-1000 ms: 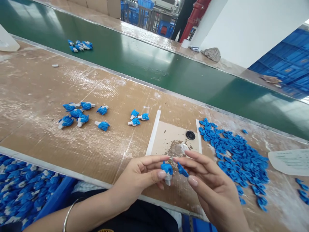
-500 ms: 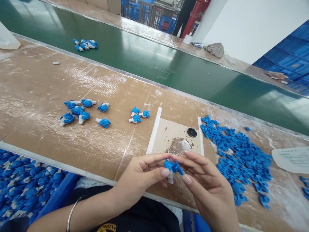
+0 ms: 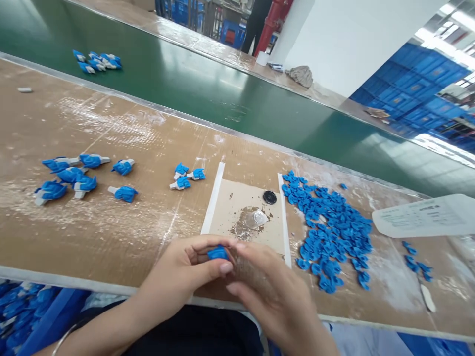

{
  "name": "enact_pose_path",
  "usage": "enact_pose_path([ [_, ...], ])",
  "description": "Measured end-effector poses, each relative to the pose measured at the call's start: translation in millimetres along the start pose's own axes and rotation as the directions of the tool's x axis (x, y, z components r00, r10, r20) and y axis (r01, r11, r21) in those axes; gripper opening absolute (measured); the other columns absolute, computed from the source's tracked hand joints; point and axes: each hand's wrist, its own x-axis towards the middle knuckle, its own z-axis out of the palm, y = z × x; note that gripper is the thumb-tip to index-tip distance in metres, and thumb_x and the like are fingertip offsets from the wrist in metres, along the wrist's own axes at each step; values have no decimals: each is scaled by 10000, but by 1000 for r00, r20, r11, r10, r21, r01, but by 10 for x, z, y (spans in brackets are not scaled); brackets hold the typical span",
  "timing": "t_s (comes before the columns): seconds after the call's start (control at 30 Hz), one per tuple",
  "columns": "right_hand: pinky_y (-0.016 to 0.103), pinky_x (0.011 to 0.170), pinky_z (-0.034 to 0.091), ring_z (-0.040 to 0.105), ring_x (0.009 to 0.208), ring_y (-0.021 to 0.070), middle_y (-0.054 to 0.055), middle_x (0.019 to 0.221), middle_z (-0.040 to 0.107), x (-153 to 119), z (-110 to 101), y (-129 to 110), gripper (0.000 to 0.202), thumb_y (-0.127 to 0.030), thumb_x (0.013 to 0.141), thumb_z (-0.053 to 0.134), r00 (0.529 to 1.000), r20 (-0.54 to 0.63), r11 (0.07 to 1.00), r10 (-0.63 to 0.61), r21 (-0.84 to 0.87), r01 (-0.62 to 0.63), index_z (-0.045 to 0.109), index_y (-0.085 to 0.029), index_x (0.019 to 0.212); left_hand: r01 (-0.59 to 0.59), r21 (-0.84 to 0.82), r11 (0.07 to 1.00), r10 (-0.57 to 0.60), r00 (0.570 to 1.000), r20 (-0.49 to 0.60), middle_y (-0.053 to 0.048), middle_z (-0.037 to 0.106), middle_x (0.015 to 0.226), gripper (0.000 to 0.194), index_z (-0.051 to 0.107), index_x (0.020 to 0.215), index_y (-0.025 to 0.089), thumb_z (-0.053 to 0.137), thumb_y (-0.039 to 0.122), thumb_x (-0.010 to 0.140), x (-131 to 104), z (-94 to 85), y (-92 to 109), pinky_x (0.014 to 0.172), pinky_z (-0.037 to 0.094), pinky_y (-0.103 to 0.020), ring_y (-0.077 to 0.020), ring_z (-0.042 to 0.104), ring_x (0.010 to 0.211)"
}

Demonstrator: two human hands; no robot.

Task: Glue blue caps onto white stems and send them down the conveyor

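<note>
My left hand (image 3: 193, 264) holds a small blue part (image 3: 218, 253) between thumb and fingers, near the table's front edge. Just right of it, my right hand (image 3: 274, 291) has its thumb and fingers apart, with nothing visible between them; its fingertips come close to the left ones. Behind the hands lies a beige card (image 3: 222, 217) with white tape strips, a wet patch, a small clear cup (image 3: 256, 218) and a black round cap (image 3: 269, 197). To the right spreads a pile of loose blue pieces (image 3: 330, 222).
Blue-and-white assemblies (image 3: 83, 185) lie on the left, with a small group (image 3: 181, 183) nearer the card. More sit on the green belt (image 3: 185, 79). At the right is a translucent bottle (image 3: 426, 215). A blue crate (image 3: 63, 316) of parts stands lower left.
The view has shifted right. My right hand's thumb and fingers have moved off the blue part, which my left hand keeps and now covers more.
</note>
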Motion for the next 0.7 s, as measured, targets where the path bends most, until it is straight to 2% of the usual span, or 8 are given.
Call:
enact_pose_path([
  [0.07, 364, 924, 550, 646, 1087, 208, 43, 1180, 684, -31, -229, 251, 200, -292, 963, 547, 990, -105, 981, 93, -158, -109, 604, -268, 1153, -67, 199, 978, 83, 994, -71, -13, 767, 811, 254, 754, 981, 276, 789, 368, 747, -41, -149, 44, 694, 563, -253, -172, 707, 735],
  [0.13, 403, 832, 560, 681, 908, 232, 69, 1010, 718, -76, -485, 597, 212, -365, 965, 513, 939, -270, 851, 214, -421, -315, 655, -229, 1043, -157, 484, 861, 261, 953, -154, -6, 764, 828, 228, 737, 977, 290, 754, 403, 780, -90, -346, 87, 702, 569, -285, -191, 710, 748],
  [0.2, 467, 813, 544, 673, 898, 286, 117, 991, 712, -117, -699, 948, 337, -433, 946, 461, 923, -266, 737, 279, -557, -384, 681, -182, 990, -220, 772, 597, 494, 859, -137, -12, 755, 911, 221, 711, 1015, 295, 705, 414, 829, -124, -556, 124, 753, 566, -329, -213, 702, 810],
  [0.3, 456, 774, 539, 679, 884, 300, 109, 944, 723, -146, -869, 1310, 340, -406, 916, 436, 927, -184, 723, 326, -584, -370, 698, -189, 899, -225, 970, 94, 683, 724, 102, -68, 708, 1046, 196, 673, 1072, 253, 571, 345, 933, -128, -819, 190, 872, 526, -406, -251, 662, 934],
  [0.37, 424, 718, 541, 686, 816, 282, 91, 901, 727, -146, -897, 1414, 330, -391, 897, 433, 933, -133, 735, 333, -583, -345, 701, -200, 881, -176, 969, -171, 657, 713, 245, -115, 669, 1042, 223, 678, 1044, 211, 478, 278, 971, -115, -941, 255, 893, 497, -453, -279, 627, 948],
  [0.43, 400, 654, 536, 685, 740, 268, 82, 873, 723, -141, -888, 1443, 326, -389, 885, 439, 938, -100, 749, 331, -576, -326, 704, -199, 889, -97, 936, -339, 588, 755, 291, -151, 636, 1011, 266, 692, 1006, 177, 438, 250, 974, -111, -1035, 328, 877, 478, -491, -315, 593, 945],
  [0.53, 365, 605, 531, 686, 716, 243, 63, 896, 708, -128, -837, 1402, 338, -389, 917, 422, 966, -39, 771, 255, -595, -227, 707, -209, 904, 21, 902, -431, 547, 801, 243, -193, 601, 1043, 298, 704, 973, 139, 427, 248, 971, -124, -1144, 429, 893, 446, -529, -362, 550, 1004],
  [0.7, 301, 534, 500, 668, 683, 192, 47, 873, 661, -101, -704, 1223, 355, -346, 1013, 338, 999, 42, 700, -11, -713, 38, 632, -189, 890, -51, 900, -433, 583, 746, 322, -157, 595, 1073, 254, 687, 995, 146, 479, 290, 965, -26, -1167, 599, 914, 443, -478, -319, 538, 1012],
])
